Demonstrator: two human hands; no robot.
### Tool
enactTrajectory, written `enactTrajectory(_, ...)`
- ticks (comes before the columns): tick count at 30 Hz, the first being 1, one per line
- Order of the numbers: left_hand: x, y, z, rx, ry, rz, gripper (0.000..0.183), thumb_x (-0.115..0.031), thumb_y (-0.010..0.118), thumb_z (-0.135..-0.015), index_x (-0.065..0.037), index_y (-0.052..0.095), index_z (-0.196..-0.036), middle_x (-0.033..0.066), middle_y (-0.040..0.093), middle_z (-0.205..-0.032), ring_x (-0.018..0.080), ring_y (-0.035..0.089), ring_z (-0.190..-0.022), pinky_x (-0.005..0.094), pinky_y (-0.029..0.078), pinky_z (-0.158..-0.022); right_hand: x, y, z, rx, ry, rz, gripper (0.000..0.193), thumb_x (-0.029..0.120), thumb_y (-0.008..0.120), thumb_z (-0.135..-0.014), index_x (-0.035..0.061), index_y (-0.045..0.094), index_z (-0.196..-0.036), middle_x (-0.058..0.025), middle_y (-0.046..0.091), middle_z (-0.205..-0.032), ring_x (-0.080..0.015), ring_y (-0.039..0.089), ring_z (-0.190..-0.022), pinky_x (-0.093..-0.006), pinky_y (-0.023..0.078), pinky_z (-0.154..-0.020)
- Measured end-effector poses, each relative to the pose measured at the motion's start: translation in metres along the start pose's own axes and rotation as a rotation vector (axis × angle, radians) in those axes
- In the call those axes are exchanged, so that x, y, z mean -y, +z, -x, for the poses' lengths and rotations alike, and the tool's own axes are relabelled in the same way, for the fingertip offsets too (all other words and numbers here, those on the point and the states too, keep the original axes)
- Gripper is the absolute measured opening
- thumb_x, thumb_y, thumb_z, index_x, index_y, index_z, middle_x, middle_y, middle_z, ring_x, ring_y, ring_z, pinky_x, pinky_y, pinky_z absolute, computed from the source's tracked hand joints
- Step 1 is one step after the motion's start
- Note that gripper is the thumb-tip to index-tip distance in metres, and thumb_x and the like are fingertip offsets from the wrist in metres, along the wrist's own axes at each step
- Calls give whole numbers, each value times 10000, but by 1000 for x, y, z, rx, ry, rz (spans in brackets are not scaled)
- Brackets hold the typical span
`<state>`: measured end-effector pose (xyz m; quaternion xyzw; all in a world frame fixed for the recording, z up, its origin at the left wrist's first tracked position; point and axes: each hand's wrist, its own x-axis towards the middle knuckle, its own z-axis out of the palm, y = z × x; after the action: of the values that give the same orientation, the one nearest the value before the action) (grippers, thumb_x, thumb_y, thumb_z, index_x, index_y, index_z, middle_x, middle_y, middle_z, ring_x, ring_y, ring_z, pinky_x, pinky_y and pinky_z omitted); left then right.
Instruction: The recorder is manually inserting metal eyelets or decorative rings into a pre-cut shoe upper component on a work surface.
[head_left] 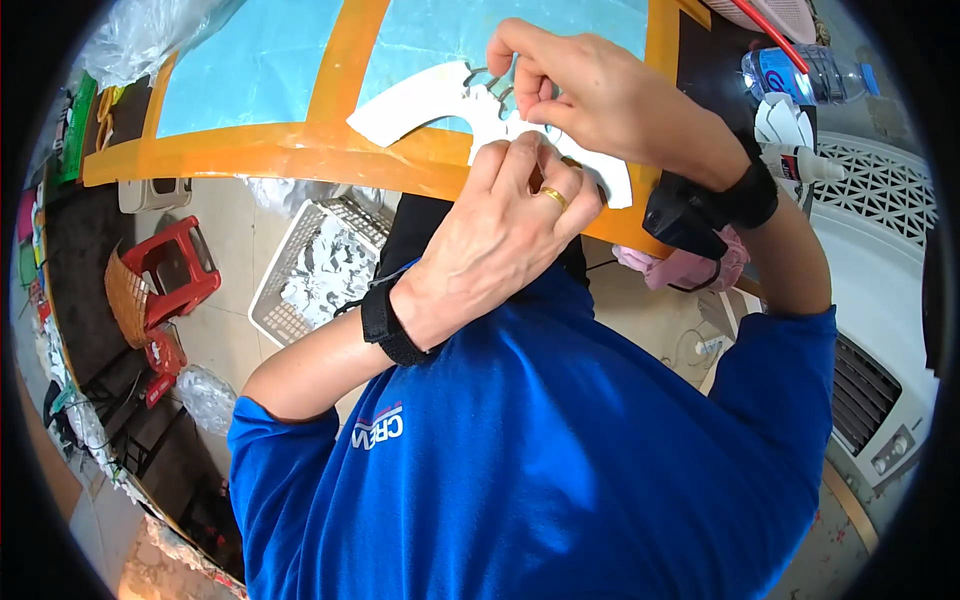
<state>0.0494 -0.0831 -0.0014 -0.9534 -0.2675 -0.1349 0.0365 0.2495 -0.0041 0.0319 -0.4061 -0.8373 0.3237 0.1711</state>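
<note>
A flat white curved piece [422, 100] with a cut-out, ragged inner edge lies at the table's near edge. Small grey strips [495, 84] stick out from its upper middle. My left hand [515, 195], with a ring on one finger, has its fingertips closed together on the piece's lower middle. Just above it, my right hand [610, 95] is curled in a pinch beside the grey strips; what its fingers hold, if anything, is hidden. A second white end [608, 180] of the piece shows to the right, below my right hand.
The table [250, 80] has a blue covering and orange tape bands. Below it stands a white basket [268, 300] of white and grey scraps. Left are a red stool [185, 265] and a clear plastic bag [205, 398]. At right lie a water bottle [815, 75] and a small white bottle [805, 163].
</note>
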Motion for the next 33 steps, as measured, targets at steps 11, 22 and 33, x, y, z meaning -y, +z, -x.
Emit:
enactTrajectory(11, -7, -1, -1, 20, -34, -15, 447, -165, 661, -891, -90, 576, -1324, 117, 607, -1294, 306, 588, -1242, 424, 467, -948, 0, 13, 7, -235, -144, 126, 207, 41, 654, -936, 81, 542, -1105, -139, 670, -770, -349, 694, -730, -457, 516, -647)
enactTrajectory(22, -3, 8, 0, -134, -2, 28, 331, -149, 662, -891, -32, 653, -1201, 140, 613, -1092, 353, 625, -1164, 414, 483, -874, 15, 23, 21, -264, -109, 317, 449, -9, 711, -886, 102, 565, -1296, -109, 625, -934, -286, 691, -857, -401, 578, -723)
enactTrajectory(33, -7, 7, 2, -90, -52, 47, 389, -141, 645, -887, -64, 628, -1268, 118, 622, -1285, 300, 586, -1243, 417, 463, -972, 16, -28, -17, 177, 179, 38, 469, 40, 816, -859, -11, 516, -1216, -211, 591, -1106, -348, 613, -1062, -414, 514, -887)
